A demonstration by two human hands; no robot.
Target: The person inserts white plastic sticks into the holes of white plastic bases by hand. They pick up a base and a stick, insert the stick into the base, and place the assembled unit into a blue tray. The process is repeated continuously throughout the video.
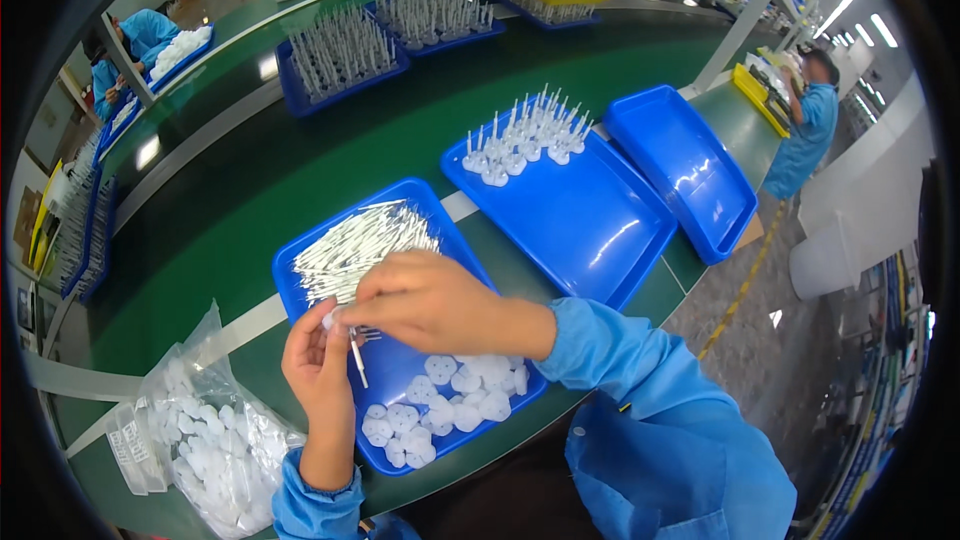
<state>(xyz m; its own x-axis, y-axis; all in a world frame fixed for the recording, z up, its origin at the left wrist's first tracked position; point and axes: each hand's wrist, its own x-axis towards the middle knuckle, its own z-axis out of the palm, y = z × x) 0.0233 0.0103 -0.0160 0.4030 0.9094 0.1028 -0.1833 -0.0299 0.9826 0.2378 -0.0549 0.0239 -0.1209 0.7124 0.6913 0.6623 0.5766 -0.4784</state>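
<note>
Head view. My left hand (322, 365): thumb and fingers pinching one small white piece (331, 319). My right hand (425, 302): fingers bunched against it; whether gripping, I cannot tell. White stick (359, 362), one: slanting below them, over the blue tray (388, 378). Within: sticks (365, 235), heaped, far end; white discs (440, 412), near end. Clear bag (225, 455): on my green desk (260, 375), left.

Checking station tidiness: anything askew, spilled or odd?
One minor thing: the right-hand blue tray sits askew to the neighbouring tray and seems to overhang the green bench, though fisheye may exaggerate this. No spill stands out: thin white sticks and white discs lie inside the near tray.
</note>
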